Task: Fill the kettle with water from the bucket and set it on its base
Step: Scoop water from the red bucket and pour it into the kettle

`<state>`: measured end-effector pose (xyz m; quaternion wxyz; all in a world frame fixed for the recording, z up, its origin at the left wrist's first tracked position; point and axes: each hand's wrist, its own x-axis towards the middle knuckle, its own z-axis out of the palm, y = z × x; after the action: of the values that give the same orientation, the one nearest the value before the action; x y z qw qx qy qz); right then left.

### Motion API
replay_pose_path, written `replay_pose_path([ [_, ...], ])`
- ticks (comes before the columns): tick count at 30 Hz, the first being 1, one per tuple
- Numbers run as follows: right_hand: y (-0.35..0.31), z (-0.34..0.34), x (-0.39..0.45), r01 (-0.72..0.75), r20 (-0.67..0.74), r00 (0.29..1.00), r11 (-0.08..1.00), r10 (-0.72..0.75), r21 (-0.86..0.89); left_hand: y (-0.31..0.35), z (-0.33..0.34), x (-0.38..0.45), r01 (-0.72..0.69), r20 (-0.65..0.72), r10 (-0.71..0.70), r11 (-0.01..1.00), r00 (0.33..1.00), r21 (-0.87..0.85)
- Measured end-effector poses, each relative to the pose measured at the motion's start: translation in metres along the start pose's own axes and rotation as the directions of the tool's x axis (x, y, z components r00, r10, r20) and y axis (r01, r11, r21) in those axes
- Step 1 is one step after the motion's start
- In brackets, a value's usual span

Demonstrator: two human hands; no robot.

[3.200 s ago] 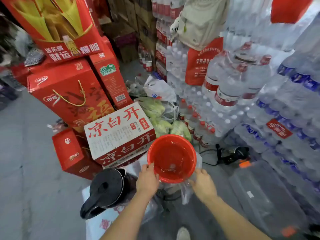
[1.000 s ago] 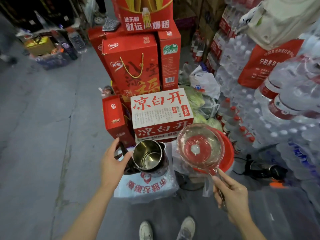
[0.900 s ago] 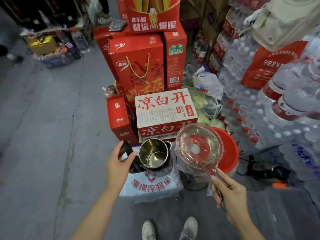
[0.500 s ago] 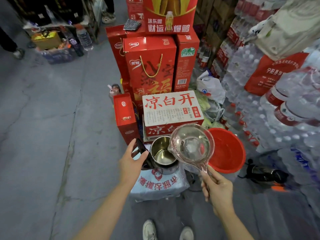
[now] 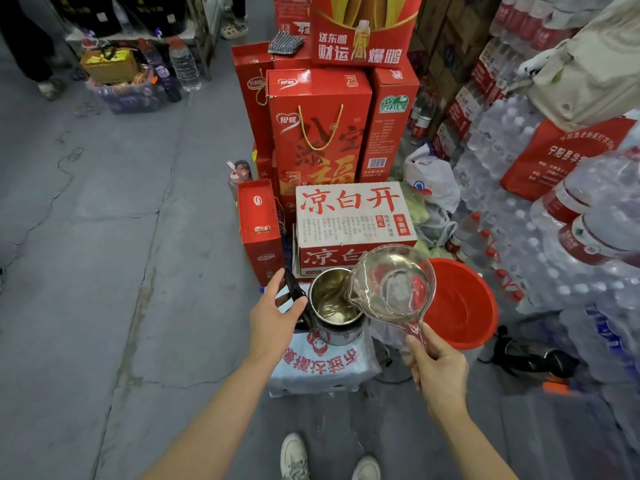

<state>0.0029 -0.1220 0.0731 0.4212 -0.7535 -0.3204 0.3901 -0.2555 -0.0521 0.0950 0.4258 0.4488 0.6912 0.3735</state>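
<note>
Head-worn view, facing forward-down, near hands

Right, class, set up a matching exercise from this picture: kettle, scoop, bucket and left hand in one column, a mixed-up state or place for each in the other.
Things:
1. kettle
2. clear scoop
3. red bucket
4. left hand

States:
A. on the floor, right of the kettle
B. holding the lid back
C. tilted, pouring water
D. open, taking in water

Pairs: 1-D, 2-C, 3-A, 4-B
</note>
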Motion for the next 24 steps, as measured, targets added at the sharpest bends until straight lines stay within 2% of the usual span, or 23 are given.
replay_pose_path([
  [6, 0.007, 0.004, 0.002, 0.074, -0.051, 0.995, 0.985, -0.082, -0.155, -0.002, 0.001, 0.001, -0.002, -0.004, 0.002, 0.999, 1.0, 0.033],
  [9, 0.004, 0.007, 0.003, 0.132, -0.059, 0.986, 0.949, -0.155, -0.286, -0.003, 0.001, 0.002, -0.004, -0.004, 0.004, 0.999, 1.0, 0.051],
  [16, -0.003, 0.014, -0.002, 0.218, -0.063, 0.95, 0.794, -0.306, -0.568, -0.004, 0.001, 0.002, -0.016, 0.005, 0.015, 0.998, 1.0, 0.062],
  [24, -0.01, 0.019, 0.0, 0.397, 0.045, 0.85, 0.582, -0.525, -0.709, -0.001, 0.002, 0.001, -0.009, -0.007, 0.01, 0.998, 1.0, 0.07],
])
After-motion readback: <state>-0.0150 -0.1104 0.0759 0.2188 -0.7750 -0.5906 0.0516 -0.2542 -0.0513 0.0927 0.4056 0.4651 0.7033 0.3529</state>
